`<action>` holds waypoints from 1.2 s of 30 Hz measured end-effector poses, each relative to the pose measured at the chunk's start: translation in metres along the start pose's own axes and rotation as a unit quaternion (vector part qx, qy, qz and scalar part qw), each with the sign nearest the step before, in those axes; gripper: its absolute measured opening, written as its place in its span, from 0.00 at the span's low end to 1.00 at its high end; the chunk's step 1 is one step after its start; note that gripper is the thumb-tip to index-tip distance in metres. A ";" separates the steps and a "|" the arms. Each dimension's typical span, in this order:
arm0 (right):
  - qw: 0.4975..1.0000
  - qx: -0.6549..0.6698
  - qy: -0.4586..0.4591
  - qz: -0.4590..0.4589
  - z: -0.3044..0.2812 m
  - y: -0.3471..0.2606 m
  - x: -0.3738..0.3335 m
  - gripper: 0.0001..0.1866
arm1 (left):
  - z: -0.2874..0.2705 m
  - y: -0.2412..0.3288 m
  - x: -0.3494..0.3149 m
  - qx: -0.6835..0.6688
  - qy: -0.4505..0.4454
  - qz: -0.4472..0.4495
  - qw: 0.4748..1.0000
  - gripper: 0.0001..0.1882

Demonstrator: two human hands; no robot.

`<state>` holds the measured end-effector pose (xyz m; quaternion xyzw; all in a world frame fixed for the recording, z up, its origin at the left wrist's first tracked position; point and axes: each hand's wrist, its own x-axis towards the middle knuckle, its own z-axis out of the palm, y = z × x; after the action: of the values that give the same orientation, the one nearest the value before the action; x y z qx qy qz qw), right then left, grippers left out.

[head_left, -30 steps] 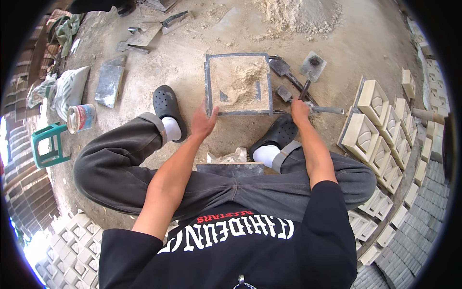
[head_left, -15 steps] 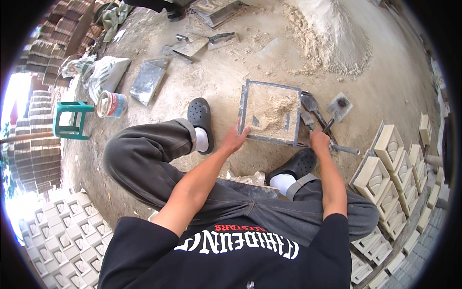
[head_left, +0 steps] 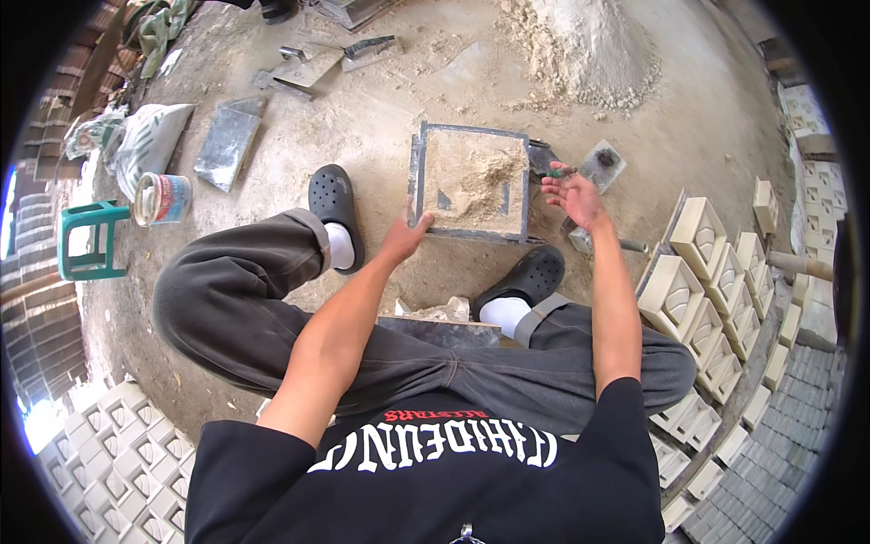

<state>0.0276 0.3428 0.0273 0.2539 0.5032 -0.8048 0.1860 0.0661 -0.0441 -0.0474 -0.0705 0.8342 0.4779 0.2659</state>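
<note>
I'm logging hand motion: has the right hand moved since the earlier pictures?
Yes: against the metal frame, the right hand has shifted away from the person, from beside the frame's lower right corner to beside its right edge.

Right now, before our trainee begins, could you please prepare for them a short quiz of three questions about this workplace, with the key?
1. True or false: the person's left hand is at the far right corner of the square frame.
2. Multiple choice: seen in this view, where does the printed bucket stand relative to the green plastic stool?
A) To its left
B) To its right
C) Underneath it
3. Fill the blank: over white socks, the person wears dark, perforated ____.

Key:
1. False; it is at the near left corner.
2. B
3. Clogs
</note>
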 end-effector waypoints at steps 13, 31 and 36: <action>0.875 -0.041 0.346 -0.336 0.069 -0.035 -0.013 0.31 | -0.003 -0.001 0.029 -0.205 0.139 -0.033 0.968 0.49; 0.927 -0.048 0.017 -0.371 0.220 0.040 -0.061 0.26 | 0.037 -0.006 0.030 -0.246 0.147 -0.090 0.954 0.40; 0.914 -0.059 -0.043 -0.400 0.229 0.024 -0.080 0.26 | 0.035 -0.006 0.028 -0.250 0.147 -0.091 0.953 0.38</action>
<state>0.0539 0.1294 0.1413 -0.0151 0.6011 -0.7907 -0.1153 0.0578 -0.0147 -0.0801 -0.2798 0.7080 0.6293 0.1566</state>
